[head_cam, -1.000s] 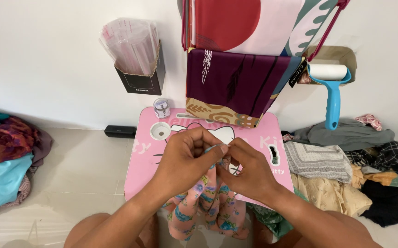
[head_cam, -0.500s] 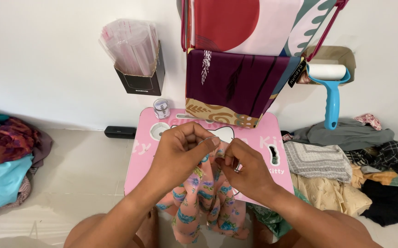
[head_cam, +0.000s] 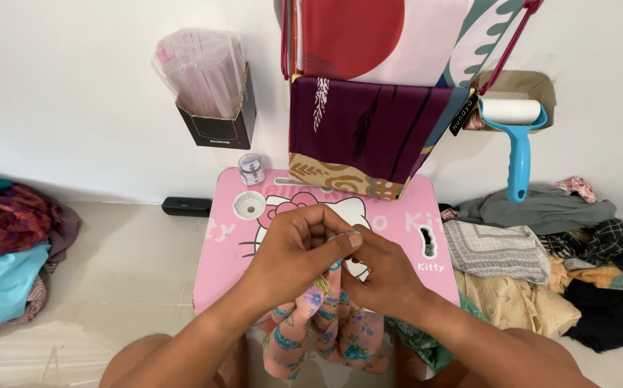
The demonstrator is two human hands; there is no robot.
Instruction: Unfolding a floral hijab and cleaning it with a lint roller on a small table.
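I see left hand (head_cam: 298,251) and right hand (head_cam: 383,276) together, both pinching floral cloth (head_cam: 322,327) | cloth hangs over pink table's (head_cam: 218,266) near edge | small jar (head_cam: 252,169) at far left corner

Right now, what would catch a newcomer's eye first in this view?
Both hands, left hand and right hand, pinch a pink floral cloth over the small pink cartoon table at centre. Behind, bright red and purple fabrics hang on the wall, with a blue lint roller to the right.
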